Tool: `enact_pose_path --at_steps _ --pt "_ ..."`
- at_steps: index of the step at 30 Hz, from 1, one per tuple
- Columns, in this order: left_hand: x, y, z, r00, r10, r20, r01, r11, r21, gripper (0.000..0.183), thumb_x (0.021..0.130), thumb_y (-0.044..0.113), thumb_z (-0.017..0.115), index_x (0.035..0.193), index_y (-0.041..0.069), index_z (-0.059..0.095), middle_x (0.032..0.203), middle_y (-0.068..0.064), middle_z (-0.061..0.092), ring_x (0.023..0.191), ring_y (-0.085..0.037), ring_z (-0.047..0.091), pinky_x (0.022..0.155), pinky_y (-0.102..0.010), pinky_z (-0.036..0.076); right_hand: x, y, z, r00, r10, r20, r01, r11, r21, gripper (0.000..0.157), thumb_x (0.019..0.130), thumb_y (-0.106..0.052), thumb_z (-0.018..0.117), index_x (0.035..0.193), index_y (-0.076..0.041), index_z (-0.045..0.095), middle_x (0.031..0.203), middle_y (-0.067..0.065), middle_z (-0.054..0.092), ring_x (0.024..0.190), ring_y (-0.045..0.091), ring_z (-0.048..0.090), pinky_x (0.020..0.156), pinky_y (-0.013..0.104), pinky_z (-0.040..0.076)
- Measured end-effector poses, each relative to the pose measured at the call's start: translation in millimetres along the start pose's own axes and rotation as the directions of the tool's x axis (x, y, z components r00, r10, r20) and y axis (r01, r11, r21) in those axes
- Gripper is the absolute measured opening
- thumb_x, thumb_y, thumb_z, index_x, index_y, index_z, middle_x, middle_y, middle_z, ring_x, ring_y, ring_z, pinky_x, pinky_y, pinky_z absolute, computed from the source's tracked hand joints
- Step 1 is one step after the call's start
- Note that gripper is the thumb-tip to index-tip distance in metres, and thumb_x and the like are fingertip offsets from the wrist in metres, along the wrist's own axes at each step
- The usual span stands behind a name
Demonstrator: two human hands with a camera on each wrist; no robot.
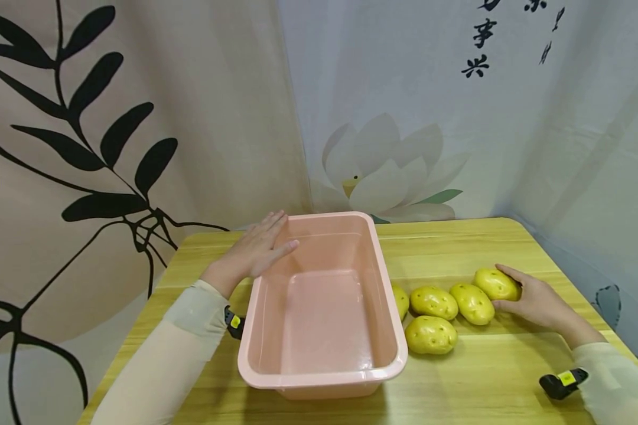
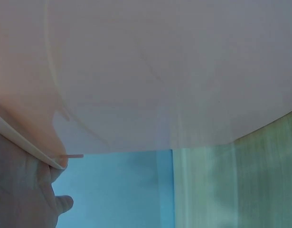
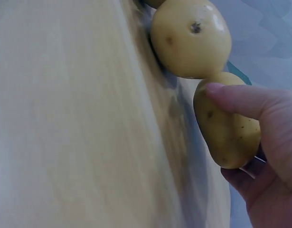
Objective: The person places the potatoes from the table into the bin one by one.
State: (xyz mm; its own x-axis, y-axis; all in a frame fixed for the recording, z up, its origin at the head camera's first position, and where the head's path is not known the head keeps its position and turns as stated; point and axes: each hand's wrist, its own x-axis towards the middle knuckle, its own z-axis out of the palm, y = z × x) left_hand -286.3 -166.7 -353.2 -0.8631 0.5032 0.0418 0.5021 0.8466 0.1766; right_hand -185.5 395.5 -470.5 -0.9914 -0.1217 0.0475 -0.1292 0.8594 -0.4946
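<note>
Potato [image 1: 494, 283] sits pinched in the right hand [image 1: 541, 304]; leftward, past four others [image 1: 472, 304], lies the tub [image 1: 324, 319]. Left hand [image 1: 253, 247], fingers straight, rests against it.

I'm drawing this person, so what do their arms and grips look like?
Both arms wear long, pale cream sleeves: left sleeve, right sleeve. By each cuff is a small black gadget with a yellow patch: left gadget, right gadget. The left grip and right grip are bare hands, without gloves.
</note>
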Motion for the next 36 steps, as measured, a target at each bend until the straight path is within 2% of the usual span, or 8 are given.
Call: enact_pose_path --at_steps 4,8,23,27,32,36 --pt "-0.6 -1.2 0.4 1.000 0.003 -0.001 -0.003 1.000 -0.001 0.080 0.090 0.065 0.019 0.148 0.012 0.007 0.152 -0.007 0.003 0.138 -0.024 -0.001 0.108 -0.049 0.008 -0.8 -3.1 -5.5 1.000 0.008 -0.021 -0.008 1.000 -0.010 0.099 0.071 -0.054 0.070 0.145 -0.008 0.024 0.130 0.035 0.038 0.112 0.050 0.040 0.083 0.059 0.036" --pt "-0.7 -1.4 0.3 1.000 -0.003 -0.006 0.003 1.000 -0.001 0.079 0.090 0.065 0.019 0.148 0.013 0.007 0.152 -0.006 0.002 0.138 -0.024 0.000 0.108 -0.048 0.008 -0.5 -7.2 -12.2 1.000 -0.003 -0.025 0.002 1.000 -0.015 0.099 0.072 -0.052 0.070 0.145 -0.006 0.022 0.130 0.037 0.037 0.111 0.051 0.041 0.082 0.059 0.037" --pt "-1.2 -2.3 1.5 1.000 0.005 0.005 -0.005 1.000 0.013 0.080 0.090 0.065 0.019 0.148 0.011 0.008 0.152 -0.005 0.001 0.138 -0.026 0.001 0.108 -0.049 0.009 1.9 -32.4 -23.1 1.000 -0.007 -0.020 0.008 1.000 0.025 0.099 0.072 -0.052 0.070 0.146 -0.011 0.021 0.129 0.032 0.041 0.102 0.040 0.050 0.073 0.048 0.043" --pt "-0.8 -1.0 1.3 1.000 -0.002 0.010 0.001 1.000 0.010 0.079 0.090 0.065 0.018 0.148 0.012 0.006 0.152 -0.004 -0.001 0.138 -0.026 0.000 0.108 -0.049 0.007 2.7 -44.7 -25.5 0.999 -0.026 -0.032 0.027 0.999 0.033 0.096 0.073 -0.050 0.071 0.146 -0.012 0.022 0.129 0.029 0.043 0.101 0.037 0.051 0.073 0.046 0.044" --pt "-0.8 0.0 0.8 1.000 -0.003 0.013 0.003 1.000 0.008 0.079 0.090 0.065 0.019 0.148 0.013 0.005 0.152 -0.004 -0.001 0.138 -0.026 0.000 0.108 -0.049 0.006 4.0 -60.5 -25.9 0.997 -0.067 -0.045 0.069 0.997 0.046 0.093 0.073 -0.046 0.072 0.146 -0.013 0.025 0.131 0.026 0.043 0.105 0.038 0.050 0.077 0.050 0.044" --pt "-1.3 0.6 0.3 1.000 -0.005 0.012 0.005 1.000 0.008 0.079 0.090 0.065 0.018 0.148 0.013 0.006 0.152 -0.004 -0.001 0.138 -0.026 0.000 0.108 -0.048 0.007 4.7 -72.4 -25.8 0.993 -0.105 -0.057 0.108 0.993 0.048 0.091 0.072 -0.047 0.073 0.145 -0.016 0.028 0.131 0.022 0.044 0.104 0.035 0.051 0.076 0.046 0.045"
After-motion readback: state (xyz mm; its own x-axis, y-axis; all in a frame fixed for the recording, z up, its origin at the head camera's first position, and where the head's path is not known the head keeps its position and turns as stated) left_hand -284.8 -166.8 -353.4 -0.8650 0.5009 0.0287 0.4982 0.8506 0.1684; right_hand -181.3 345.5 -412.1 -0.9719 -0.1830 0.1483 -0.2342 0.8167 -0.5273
